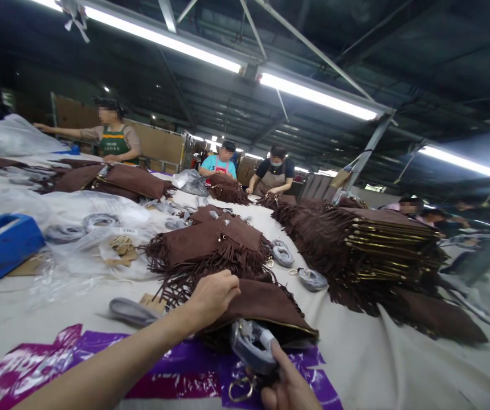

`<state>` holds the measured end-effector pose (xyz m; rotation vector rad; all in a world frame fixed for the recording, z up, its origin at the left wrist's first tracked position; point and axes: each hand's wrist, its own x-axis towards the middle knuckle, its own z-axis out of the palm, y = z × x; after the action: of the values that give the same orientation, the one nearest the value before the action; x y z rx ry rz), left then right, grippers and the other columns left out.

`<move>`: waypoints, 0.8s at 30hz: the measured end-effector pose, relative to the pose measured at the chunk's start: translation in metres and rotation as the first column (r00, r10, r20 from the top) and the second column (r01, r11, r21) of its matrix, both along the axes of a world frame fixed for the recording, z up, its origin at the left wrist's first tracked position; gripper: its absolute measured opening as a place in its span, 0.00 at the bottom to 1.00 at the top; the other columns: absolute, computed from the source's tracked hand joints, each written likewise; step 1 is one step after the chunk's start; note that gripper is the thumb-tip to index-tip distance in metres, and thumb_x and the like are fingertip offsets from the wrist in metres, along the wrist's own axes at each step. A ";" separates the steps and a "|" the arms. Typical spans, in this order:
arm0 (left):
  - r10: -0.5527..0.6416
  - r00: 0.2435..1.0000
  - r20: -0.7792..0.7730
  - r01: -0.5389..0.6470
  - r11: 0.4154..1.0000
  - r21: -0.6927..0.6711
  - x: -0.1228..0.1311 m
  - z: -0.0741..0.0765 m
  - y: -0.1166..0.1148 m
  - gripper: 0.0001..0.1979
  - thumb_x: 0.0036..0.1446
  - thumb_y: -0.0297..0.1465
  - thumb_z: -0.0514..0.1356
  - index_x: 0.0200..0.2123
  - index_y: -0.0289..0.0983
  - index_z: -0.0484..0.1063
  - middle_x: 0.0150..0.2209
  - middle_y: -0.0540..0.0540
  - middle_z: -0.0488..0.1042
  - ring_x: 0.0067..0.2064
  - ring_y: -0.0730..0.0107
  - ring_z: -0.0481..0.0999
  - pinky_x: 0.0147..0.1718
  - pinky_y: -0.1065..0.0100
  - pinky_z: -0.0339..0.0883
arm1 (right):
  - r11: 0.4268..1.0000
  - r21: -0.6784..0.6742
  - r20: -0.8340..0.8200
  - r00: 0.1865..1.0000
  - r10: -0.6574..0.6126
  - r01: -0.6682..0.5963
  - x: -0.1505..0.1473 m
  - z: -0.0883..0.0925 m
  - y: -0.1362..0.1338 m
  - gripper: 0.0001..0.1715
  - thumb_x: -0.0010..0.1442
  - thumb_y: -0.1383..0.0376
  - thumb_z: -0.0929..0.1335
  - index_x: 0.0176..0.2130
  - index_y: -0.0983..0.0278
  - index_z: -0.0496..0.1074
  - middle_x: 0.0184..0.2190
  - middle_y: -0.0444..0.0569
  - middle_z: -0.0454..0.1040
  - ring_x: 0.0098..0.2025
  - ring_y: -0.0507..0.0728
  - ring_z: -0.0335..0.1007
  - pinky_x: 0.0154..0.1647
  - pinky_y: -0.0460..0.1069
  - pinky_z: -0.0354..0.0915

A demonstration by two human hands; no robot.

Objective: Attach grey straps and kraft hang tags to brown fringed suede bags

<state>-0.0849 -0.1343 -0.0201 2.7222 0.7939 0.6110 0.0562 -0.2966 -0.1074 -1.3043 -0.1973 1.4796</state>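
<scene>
My right hand (pixel 290 378) grips a coiled strap (pixel 251 344) wrapped in clear plastic, with a gold clasp hanging below it. The strap is at the open zipper mouth of a brown fringed bag (pixel 257 302), which lies on purple plastic film (pixel 194 364). On that bag's left side, my left hand (pixel 213 296) is closed, its fingers curled on the bag's edge; the fingertips are partly hidden. Just beyond lies another brown fringed bag (pixel 211 239). Two more wrapped straps (pixel 282 253) rest right of it, and a grey wrapped strap (pixel 131 311) lies left of my forearm.
A tall stack of brown fringed bags (pixel 390 239) stands at the right. To the left are a blue tape dispenser (pixel 9 245) and clear plastic bags (pixel 95 216) with coiled straps. Farther back lie more brown bags (pixel 117 179). Several co-workers (pixel 117 136) are around the table.
</scene>
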 end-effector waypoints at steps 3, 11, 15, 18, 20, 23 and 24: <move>-0.081 0.994 -0.080 0.082 0.996 0.014 -0.009 -0.004 -0.014 0.07 0.61 0.34 0.52 0.39 0.38 0.67 0.40 0.44 0.71 0.42 0.62 0.72 0.40 0.65 0.66 | 0.999 -0.010 0.039 0.998 -0.044 0.044 -0.001 0.016 0.009 0.30 0.59 0.42 0.63 0.32 0.66 0.72 0.10 0.39 0.62 0.08 0.45 0.53 0.08 0.38 0.44; -0.044 0.978 -0.204 0.062 0.994 0.086 -0.020 -0.032 -0.006 0.10 0.61 0.22 0.48 0.38 0.37 0.67 0.40 0.44 0.71 0.41 0.63 0.71 0.38 0.65 0.66 | 0.958 -0.009 0.019 0.958 -0.285 0.286 0.005 0.036 0.013 0.14 0.64 0.56 0.65 0.33 0.64 0.66 0.20 0.42 0.72 0.09 0.43 0.53 0.08 0.37 0.43; -0.096 0.993 -0.075 0.110 0.969 0.220 -0.017 -0.027 -0.008 0.08 0.64 0.24 0.49 0.36 0.38 0.66 0.38 0.46 0.69 0.40 0.64 0.68 0.39 0.66 0.65 | 0.883 0.191 -0.005 0.900 -0.437 0.430 0.006 0.046 0.046 0.07 0.65 0.63 0.62 0.36 0.61 0.68 0.19 0.39 0.72 0.13 0.45 0.60 0.11 0.38 0.55; -0.192 0.969 -0.155 0.231 0.926 0.298 -0.016 -0.032 -0.011 0.06 0.63 0.24 0.52 0.35 0.38 0.67 0.39 0.45 0.70 0.40 0.63 0.68 0.38 0.65 0.64 | 0.830 0.304 0.000 0.871 -0.491 0.467 0.001 0.049 0.081 0.05 0.62 0.62 0.65 0.39 0.57 0.70 0.24 0.39 0.75 0.23 0.50 0.71 0.20 0.42 0.68; -0.189 0.951 -0.245 0.260 0.917 0.304 -0.016 -0.039 -0.008 0.06 0.62 0.23 0.53 0.35 0.37 0.68 0.38 0.45 0.70 0.39 0.62 0.68 0.35 0.65 0.64 | 0.821 0.338 -0.001 0.873 -0.488 0.460 -0.002 0.048 0.094 0.06 0.60 0.63 0.66 0.40 0.56 0.70 0.27 0.40 0.76 0.29 0.52 0.74 0.26 0.45 0.72; -0.166 0.929 -0.331 0.268 0.918 0.292 -0.016 -0.050 -0.002 0.06 0.62 0.24 0.54 0.35 0.37 0.69 0.37 0.44 0.70 0.38 0.62 0.69 0.33 0.66 0.64 | 0.837 0.356 -0.008 0.897 -0.442 0.416 0.003 0.047 0.079 0.08 0.56 0.68 0.67 0.38 0.58 0.71 0.29 0.41 0.77 0.35 0.53 0.76 0.37 0.47 0.74; -0.168 0.924 -0.342 0.274 0.916 0.292 -0.017 -0.052 0.000 0.05 0.62 0.24 0.54 0.35 0.37 0.69 0.37 0.44 0.70 0.38 0.62 0.69 0.33 0.66 0.64 | 0.855 0.351 -0.007 0.914 -0.406 0.382 0.010 0.047 0.066 0.08 0.54 0.70 0.68 0.37 0.60 0.71 0.29 0.42 0.78 0.36 0.54 0.76 0.40 0.48 0.74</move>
<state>-0.1015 -0.1340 -0.0722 3.2183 0.4558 0.2877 0.0660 -0.2306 -0.0601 -1.0323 -0.2080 0.9963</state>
